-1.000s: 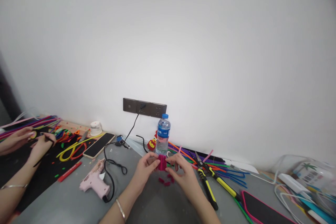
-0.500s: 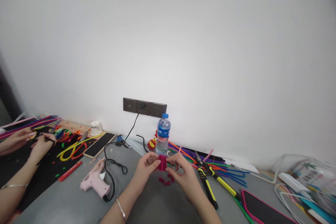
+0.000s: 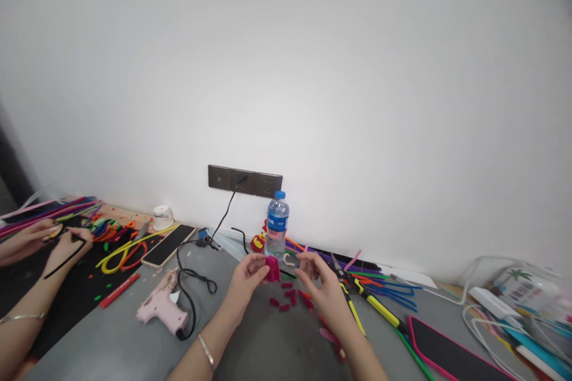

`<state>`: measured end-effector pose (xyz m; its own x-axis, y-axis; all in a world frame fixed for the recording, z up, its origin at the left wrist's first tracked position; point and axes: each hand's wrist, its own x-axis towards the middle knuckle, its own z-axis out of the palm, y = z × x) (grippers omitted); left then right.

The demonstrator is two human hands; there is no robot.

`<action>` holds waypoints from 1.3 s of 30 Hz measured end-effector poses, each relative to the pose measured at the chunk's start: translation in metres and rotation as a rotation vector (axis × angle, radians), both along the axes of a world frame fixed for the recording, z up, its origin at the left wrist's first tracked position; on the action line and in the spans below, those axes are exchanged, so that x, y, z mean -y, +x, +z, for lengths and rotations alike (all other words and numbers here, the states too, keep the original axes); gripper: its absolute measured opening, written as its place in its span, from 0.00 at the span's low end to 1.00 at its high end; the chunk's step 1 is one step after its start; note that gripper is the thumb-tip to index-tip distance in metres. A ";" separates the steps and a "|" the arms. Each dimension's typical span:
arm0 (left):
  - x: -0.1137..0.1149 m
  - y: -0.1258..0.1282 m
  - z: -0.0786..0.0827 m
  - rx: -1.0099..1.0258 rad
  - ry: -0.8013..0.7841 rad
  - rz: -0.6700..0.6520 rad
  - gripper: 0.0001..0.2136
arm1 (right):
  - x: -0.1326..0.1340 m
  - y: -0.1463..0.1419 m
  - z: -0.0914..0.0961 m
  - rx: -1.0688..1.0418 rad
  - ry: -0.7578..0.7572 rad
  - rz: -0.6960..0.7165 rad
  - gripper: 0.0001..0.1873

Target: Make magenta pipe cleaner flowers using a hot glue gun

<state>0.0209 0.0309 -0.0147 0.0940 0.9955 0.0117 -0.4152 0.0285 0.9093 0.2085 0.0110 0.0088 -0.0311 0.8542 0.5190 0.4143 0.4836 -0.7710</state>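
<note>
My left hand (image 3: 248, 278) pinches a small bundle of magenta pipe-cleaner pieces (image 3: 271, 268) above the grey table (image 3: 111, 345). My right hand (image 3: 322, 284) hovers just to the right of the bundle, fingers loosely apart, with nothing in it. Several short magenta pieces (image 3: 286, 300) lie on the table under the hands. A water bottle (image 3: 277, 224) stands right behind them.
A pink glue gun (image 3: 161, 308) with a black cord lies at the left. Yellow-handled cutters (image 3: 357, 300) and a heap of coloured pipe cleaners (image 3: 379, 289) lie at the right, beside a pink-cased phone (image 3: 447, 354). Another person's hands (image 3: 49, 244) work at the far left.
My right hand has let go of the magenta bundle and moved a little right. The left hand still holds it, lifted slightly.
</note>
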 end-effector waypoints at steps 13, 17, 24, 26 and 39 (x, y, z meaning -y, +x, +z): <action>0.000 -0.006 0.005 0.178 -0.194 0.052 0.17 | -0.009 0.027 -0.032 0.434 -0.420 -0.025 0.04; -0.001 -0.005 0.006 0.177 -0.193 0.047 0.17 | -0.009 0.023 -0.035 0.474 -0.496 -0.035 0.07; -0.003 -0.004 0.004 0.166 -0.197 0.036 0.18 | -0.011 0.022 -0.019 -0.067 -0.468 0.015 0.09; -0.002 -0.004 0.004 0.169 -0.197 0.013 0.17 | -0.010 0.023 -0.013 -0.209 -0.477 0.027 0.12; 0.005 -0.001 0.005 0.137 -0.190 -0.110 0.18 | -0.006 0.008 -0.010 -0.566 -0.600 0.165 0.17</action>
<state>0.0201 0.0261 -0.0098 0.2118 0.9649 -0.1550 -0.5194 0.2455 0.8185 0.2165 0.0174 -0.0008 -0.0511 0.9976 -0.0472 -0.1527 -0.0546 -0.9868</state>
